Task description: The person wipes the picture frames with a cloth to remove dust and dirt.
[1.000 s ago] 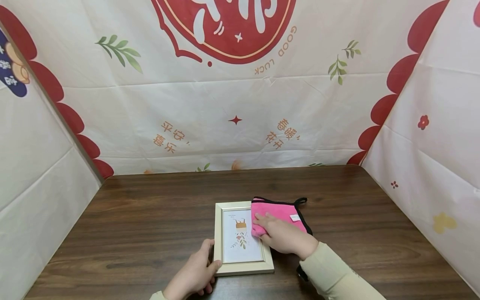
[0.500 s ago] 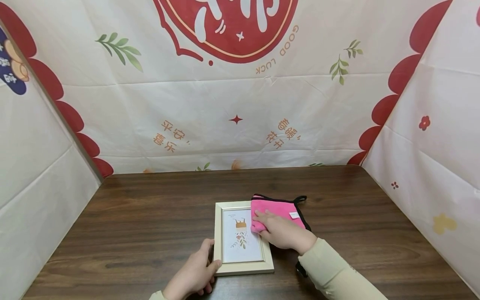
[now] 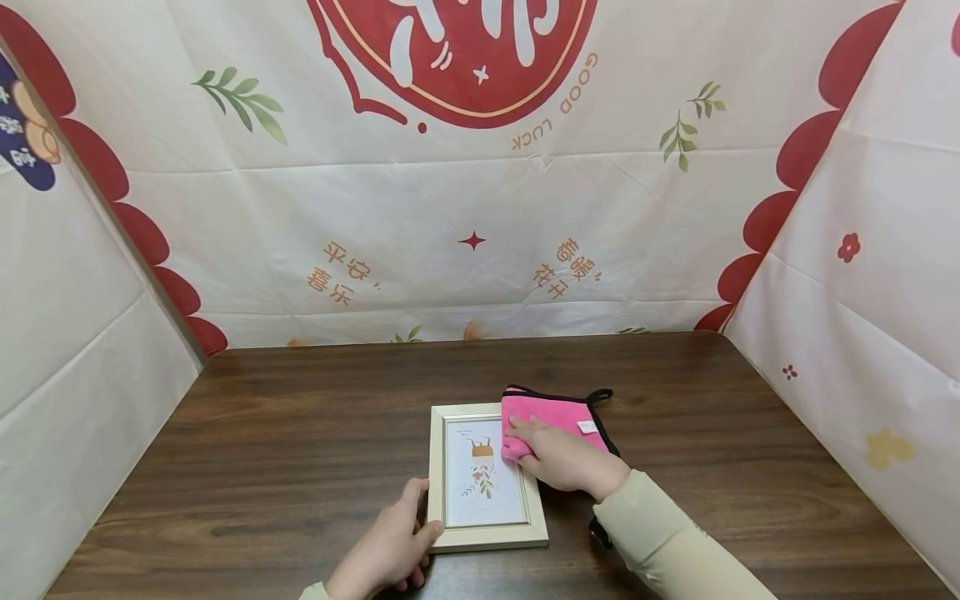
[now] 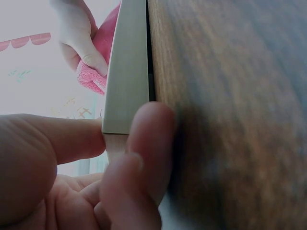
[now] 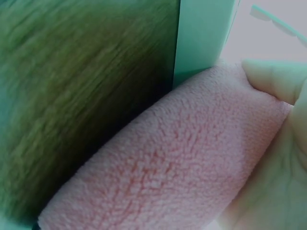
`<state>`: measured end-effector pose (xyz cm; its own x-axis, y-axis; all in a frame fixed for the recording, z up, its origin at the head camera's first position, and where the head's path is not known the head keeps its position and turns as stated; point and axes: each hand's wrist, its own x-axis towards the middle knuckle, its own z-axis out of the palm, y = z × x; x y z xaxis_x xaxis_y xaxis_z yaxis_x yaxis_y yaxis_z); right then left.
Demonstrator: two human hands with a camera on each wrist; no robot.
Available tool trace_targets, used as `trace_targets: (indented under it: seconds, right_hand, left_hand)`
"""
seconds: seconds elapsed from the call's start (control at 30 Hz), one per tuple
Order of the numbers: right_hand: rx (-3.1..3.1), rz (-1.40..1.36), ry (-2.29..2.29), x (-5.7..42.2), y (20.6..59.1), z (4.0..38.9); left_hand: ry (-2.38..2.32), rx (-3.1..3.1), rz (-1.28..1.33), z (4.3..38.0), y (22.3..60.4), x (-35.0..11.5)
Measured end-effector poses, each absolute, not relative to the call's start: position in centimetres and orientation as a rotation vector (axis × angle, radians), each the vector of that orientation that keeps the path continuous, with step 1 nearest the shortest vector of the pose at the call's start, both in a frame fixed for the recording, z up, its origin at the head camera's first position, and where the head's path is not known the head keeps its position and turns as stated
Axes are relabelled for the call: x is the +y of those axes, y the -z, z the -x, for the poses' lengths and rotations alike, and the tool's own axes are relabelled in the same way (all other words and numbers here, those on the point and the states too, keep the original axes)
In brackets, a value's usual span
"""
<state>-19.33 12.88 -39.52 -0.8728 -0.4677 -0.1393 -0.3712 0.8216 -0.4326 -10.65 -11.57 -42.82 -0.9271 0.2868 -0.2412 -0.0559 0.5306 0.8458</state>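
Cream picture frame (image 3: 487, 538), white print (image 3: 461, 502) with orange and muted green motifs (image 3: 482, 450); black-edged pink cloth (image 3: 551, 412); beige sleeve (image 3: 675, 537) lower right; brown wood-grained table (image 3: 300, 433); white backdrop (image 3: 420, 200), red scallops (image 3: 97, 162), green sprigs (image 3: 243, 100)

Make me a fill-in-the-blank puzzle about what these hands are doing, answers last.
1. The right hand holds a pink fleecy cloth whose trim is ____.
2. The cloth covers the far ____ corner of the cream rectangular picture frame.
3. Of the frame's left and right sides, the left hand grips the ____.
4. The cloth's small rectangular tag is ____.

Missing words: black; right; left; white.
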Motion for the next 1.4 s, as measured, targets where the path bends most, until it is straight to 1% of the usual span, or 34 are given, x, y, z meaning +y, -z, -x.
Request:
trace_targets:
  seconds: [1.4]
  right_hand:
    - [2.768, 0.622, 0.523, 12.7, 39.7, 21.3]
  left_hand:
    - [-1.336, 2.429, -0.200, 10.8, 43.1, -11.6]
